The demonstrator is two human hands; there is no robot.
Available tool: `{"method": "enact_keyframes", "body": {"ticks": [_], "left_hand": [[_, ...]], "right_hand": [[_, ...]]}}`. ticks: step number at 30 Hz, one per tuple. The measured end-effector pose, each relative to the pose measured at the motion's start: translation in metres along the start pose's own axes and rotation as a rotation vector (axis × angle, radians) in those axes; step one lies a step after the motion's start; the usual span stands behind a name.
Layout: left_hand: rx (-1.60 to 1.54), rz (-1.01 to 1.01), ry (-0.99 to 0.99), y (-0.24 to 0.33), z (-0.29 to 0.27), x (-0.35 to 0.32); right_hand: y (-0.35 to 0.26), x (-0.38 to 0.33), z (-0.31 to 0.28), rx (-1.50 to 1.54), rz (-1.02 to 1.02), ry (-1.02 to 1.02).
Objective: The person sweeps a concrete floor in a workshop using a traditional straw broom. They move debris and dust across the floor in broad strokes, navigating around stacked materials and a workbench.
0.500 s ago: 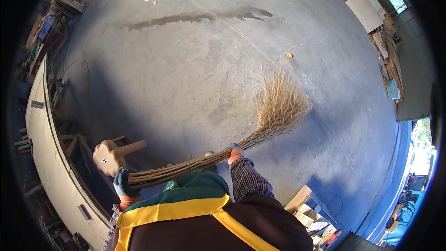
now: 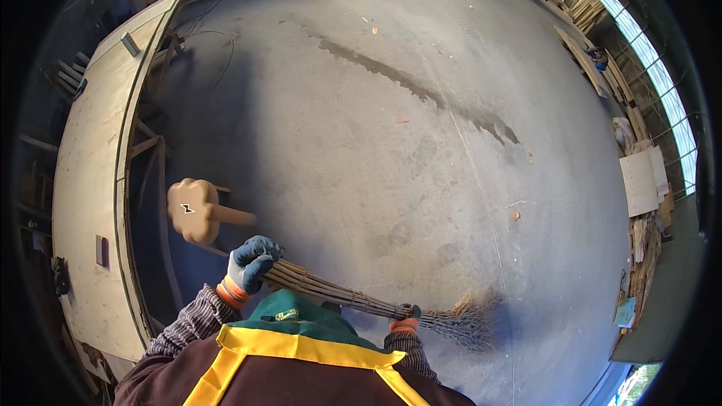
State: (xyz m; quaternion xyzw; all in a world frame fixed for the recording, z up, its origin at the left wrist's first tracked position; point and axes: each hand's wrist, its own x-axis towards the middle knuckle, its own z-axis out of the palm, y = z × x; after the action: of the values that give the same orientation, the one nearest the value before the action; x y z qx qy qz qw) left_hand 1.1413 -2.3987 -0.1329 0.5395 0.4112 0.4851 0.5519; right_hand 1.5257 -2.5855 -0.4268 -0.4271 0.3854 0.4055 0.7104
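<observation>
A long twig broom (image 2: 331, 290) slants across in front of my body, its bundled handle toward the left and its bristly head low on the right. My left hand (image 2: 254, 262), in a dark glove with an orange cuff, is closed around the handle's top end. Farther down, just above the spread twigs, my right hand (image 2: 406, 316) grips the same broom; it is gloved alike. The bristles are partly in shadow, and I cannot tell whether they touch the concrete floor (image 2: 361, 173).
Close on my left runs a long pale board table (image 2: 94, 180). A flower-shaped stool (image 2: 197, 210) stands beside it. A dark wet streak (image 2: 406, 83) and small scraps (image 2: 516, 216) mark the floor. Boards and timber (image 2: 643, 195) lean along the right wall.
The view has turned to the right. My left hand has risen, and the broom's head has swung down toward my right side, with both hands still holding the broom.
</observation>
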Motion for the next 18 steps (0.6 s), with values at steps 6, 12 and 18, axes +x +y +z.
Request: {"method": "enact_keyframes", "body": {"ticks": [6, 12, 18], "left_hand": [[0.137, 0.131, 0.296, 0.020, -0.124, -0.024], [0.167, 0.211, 0.663, 0.047, -0.220, -0.108], [0.333, 0.227, 1.052, 0.062, -0.245, -0.199]], "right_hand": [[0.099, -0.044, 0.101, -0.420, 0.144, -0.391], [0.248, -0.110, 0.207, -0.758, 0.240, -0.272], [0.422, -0.144, 0.262, -0.916, 0.496, -0.538]]}}
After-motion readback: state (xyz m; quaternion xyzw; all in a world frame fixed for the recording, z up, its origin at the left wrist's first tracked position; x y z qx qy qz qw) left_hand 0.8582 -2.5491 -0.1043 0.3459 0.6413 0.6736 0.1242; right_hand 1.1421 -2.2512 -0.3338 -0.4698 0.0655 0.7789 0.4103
